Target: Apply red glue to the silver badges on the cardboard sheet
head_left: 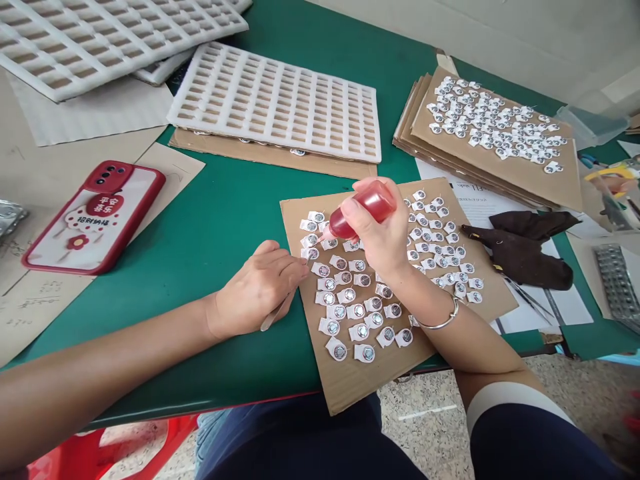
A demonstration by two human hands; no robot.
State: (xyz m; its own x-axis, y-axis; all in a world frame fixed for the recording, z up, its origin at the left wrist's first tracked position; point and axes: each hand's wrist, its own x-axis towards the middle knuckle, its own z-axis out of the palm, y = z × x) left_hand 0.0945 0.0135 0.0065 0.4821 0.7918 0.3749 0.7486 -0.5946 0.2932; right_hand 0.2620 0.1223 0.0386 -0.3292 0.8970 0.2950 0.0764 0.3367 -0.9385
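Note:
My right hand (380, 233) is closed around a small squeeze bottle (367, 208) of red liquid, tilted with its narrow nozzle pointing down and left. The nozzle tip is at the small white tags with round metallic pieces (310, 241) near the left edge of a cardboard sheet (345, 387). My left hand (263, 287) is closed around slim metal tweezers (273, 319), mostly hidden by the fingers. Their tip is close to a tag at the board's left edge. Many more such tags lie in rows across the board.
A phone in a red-edged case (95, 220) lies at left. White foam grids (280, 100) stand behind. At back right is a cardboard stack (420, 127) topped with tags. Dark brown gloves (530, 253) and scissor-like metal tools (533, 300) lie on papers at right.

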